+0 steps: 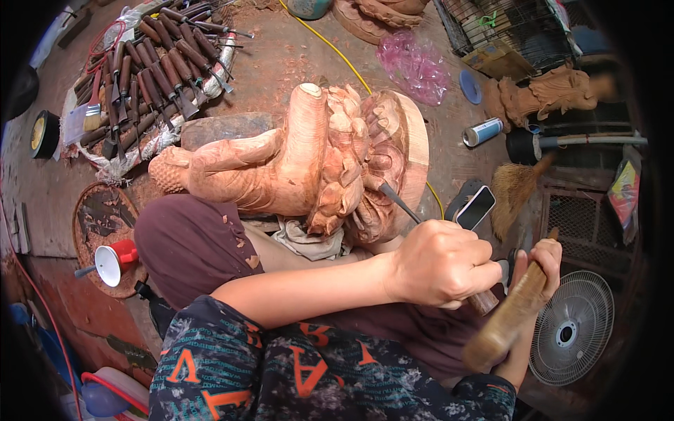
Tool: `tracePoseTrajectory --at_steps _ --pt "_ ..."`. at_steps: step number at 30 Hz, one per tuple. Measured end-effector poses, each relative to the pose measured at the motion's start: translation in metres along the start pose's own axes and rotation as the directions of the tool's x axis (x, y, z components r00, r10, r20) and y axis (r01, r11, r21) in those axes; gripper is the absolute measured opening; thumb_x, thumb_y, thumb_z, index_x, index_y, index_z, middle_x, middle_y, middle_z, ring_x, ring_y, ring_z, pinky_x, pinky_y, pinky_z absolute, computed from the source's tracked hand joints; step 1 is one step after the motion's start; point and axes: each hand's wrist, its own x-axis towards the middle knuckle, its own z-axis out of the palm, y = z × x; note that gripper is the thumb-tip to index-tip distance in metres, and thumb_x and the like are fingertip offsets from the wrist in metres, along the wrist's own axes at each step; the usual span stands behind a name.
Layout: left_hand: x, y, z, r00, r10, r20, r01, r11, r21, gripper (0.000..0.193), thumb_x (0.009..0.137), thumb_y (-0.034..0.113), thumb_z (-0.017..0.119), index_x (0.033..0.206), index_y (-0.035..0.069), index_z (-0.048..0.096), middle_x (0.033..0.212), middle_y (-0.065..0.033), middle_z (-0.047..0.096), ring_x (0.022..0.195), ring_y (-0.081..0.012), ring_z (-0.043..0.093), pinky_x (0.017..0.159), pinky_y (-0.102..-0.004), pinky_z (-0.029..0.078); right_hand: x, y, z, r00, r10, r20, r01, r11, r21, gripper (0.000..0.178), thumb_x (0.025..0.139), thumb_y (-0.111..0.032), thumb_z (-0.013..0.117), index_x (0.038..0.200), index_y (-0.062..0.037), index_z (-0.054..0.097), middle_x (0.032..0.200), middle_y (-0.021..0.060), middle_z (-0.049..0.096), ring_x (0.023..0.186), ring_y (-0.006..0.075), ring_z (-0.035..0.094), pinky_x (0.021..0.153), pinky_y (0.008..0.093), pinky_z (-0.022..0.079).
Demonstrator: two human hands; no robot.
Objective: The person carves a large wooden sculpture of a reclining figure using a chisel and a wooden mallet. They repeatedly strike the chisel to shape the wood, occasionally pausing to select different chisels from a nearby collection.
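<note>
A carved wooden statue of a seated figure lies on its side across the middle, its head to the left and its petal-carved base to the right. My left hand is closed around a carving chisel, whose metal tip meets the carved base. The chisel's brown handle end sticks out below the fist. Low at the right, my right hand grips a wooden mallet, its slightly blurred head beside the chisel's handle end but apart from it.
Several wood-handled chisels lie heaped at the upper left. A red-and-white mug rests on a round tray of shavings. To the right are a phone, a spray can, a broom and a fan. A yellow cord passes behind the statue.
</note>
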Motion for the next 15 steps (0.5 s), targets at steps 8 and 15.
tracePoseTrajectory --at_steps 8,15 --pt "0.008 -0.002 -0.007 0.997 -0.04 -0.068 0.039 0.999 -0.024 0.03 0.072 0.02 0.072 0.06 0.011 0.046 0.055 -0.0013 0.039 0.045 -0.0172 0.047 0.04 -0.0325 0.035 -0.005 -0.005 -0.003 0.97 0.224 0.095 -0.218 0.973 -0.076 0.035 0.077 0.013 0.055 0.103 -0.0052 0.041 0.084 0.0113 0.046 0.077 0.0229 0.047 0.077 0.0373 0.042" --pt "0.017 -0.005 -0.012 0.986 -0.113 -0.126 0.107 0.993 -0.051 0.028 0.073 0.02 0.073 0.063 0.009 0.049 0.056 -0.0033 0.041 0.046 -0.0205 0.049 0.041 -0.0341 0.037 0.008 -0.018 -0.005 0.948 0.298 0.109 -0.291 0.954 -0.072 0.027 0.078 0.008 0.059 0.098 -0.0026 0.044 0.082 0.0064 0.046 0.076 0.0183 0.045 0.076 0.0299 0.039"
